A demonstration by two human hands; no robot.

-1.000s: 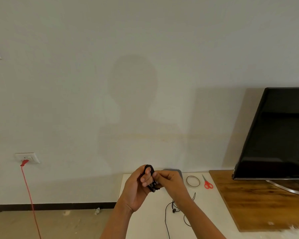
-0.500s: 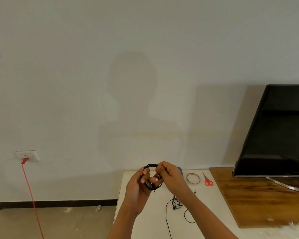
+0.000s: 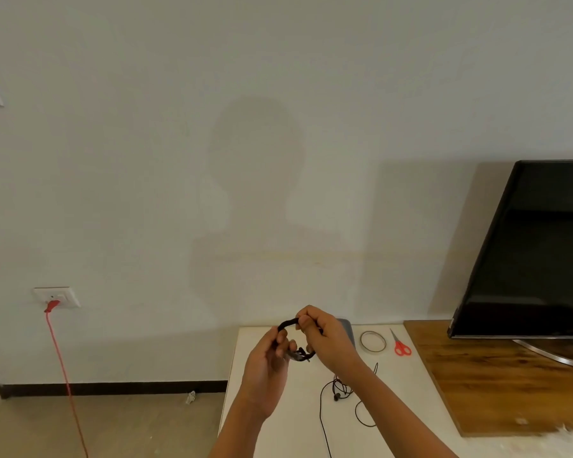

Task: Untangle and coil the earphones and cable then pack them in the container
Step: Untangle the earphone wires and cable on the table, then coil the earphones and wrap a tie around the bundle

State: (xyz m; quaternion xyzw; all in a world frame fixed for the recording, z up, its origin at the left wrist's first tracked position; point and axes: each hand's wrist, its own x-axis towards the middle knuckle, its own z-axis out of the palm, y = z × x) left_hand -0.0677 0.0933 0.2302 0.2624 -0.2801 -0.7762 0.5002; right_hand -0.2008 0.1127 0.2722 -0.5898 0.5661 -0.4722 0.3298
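Note:
Both hands are raised above the white table (image 3: 272, 424), working on a black coiled cable (image 3: 286, 323). My left hand (image 3: 268, 361) grips the coil's left and lower side. At the coil's top right, my right hand (image 3: 325, 338) pinches the loop. The black earphones (image 3: 339, 391) lie loose on the table below my right forearm, their thin wire trailing toward the near edge. A grey container (image 3: 348, 328) sits at the back of the table, mostly hidden behind my right hand.
A tape ring (image 3: 373, 341) and red scissors (image 3: 400, 345) lie at the table's back right. A wooden board (image 3: 477, 375) carries a black TV (image 3: 536, 252) at right. A red cord (image 3: 63, 375) hangs from a wall socket at left.
The coil has opened from a tight bunch into a wider loop between my hands. The right hand has moved up and right along it.

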